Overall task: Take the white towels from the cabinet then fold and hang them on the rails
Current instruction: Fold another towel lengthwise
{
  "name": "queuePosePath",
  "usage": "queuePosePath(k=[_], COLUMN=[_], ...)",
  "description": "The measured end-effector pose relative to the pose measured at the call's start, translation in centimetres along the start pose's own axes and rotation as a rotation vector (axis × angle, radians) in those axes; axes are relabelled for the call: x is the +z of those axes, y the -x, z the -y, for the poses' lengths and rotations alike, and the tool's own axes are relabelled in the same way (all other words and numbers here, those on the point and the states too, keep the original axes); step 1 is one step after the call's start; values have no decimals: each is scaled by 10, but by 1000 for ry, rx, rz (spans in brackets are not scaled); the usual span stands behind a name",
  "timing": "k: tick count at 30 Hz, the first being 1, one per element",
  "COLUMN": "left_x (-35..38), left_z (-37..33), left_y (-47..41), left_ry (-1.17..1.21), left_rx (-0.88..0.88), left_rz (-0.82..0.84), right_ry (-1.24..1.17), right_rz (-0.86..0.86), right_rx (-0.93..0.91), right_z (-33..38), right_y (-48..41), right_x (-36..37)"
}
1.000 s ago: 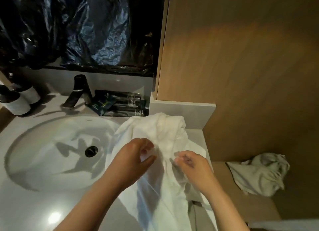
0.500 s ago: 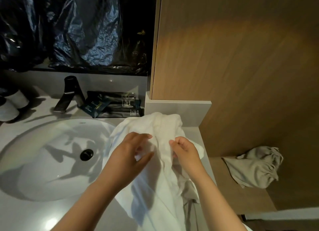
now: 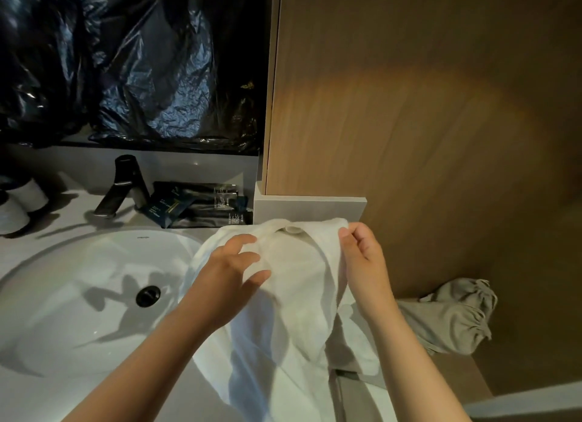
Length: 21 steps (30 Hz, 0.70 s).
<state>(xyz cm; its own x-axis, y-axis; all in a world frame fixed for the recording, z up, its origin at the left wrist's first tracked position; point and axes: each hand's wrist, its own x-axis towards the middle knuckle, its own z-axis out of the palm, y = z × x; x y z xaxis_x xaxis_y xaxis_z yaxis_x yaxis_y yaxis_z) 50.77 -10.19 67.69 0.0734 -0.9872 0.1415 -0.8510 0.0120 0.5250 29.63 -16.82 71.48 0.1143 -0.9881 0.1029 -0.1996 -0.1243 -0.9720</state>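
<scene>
Where the far right of the scene is filled, a tall brown wood-grain wall panel (image 3: 409,106) is recorded, with crumpled black plastic sheeting (image 3: 141,59) occupying the far left above the counter. A pale grey stone vanity countertop (image 3: 37,399) is set below, holding an oval white ceramic basin (image 3: 78,295) with a round black drain (image 3: 148,295) at its middle. A large white cotton towel (image 3: 293,295) is draped over the counter's right end, just beside the basin, its near part hanging over the edge. A crumpled grey-beige drawstring cloth bag (image 3: 453,317) is lodged on a lower ledge at the right. A dark angular metal faucet (image 3: 121,185) is mounted behind the basin, with flat black sachets (image 3: 201,204) stacked to its right. Two white cylindrical containers (image 3: 19,204) are placed at the far left.

The left hand (image 3: 233,273) is laid on the towel, fingers part spread, thumb pinching a fold. The right hand (image 3: 362,258) is closed narrowly on the towel's far right edge.
</scene>
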Motion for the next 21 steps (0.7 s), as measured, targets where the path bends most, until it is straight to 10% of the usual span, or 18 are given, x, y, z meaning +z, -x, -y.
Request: queuePosePath(k=[21], left_x=[-41], left_z=[-41], left_y=[-8], left_ry=[263], left_rx=[-102], left_rz=[-93], right_ry=[31], right_rz=[93], right_rx=[-191], right_z=[103], right_y=[-26], right_x=[1])
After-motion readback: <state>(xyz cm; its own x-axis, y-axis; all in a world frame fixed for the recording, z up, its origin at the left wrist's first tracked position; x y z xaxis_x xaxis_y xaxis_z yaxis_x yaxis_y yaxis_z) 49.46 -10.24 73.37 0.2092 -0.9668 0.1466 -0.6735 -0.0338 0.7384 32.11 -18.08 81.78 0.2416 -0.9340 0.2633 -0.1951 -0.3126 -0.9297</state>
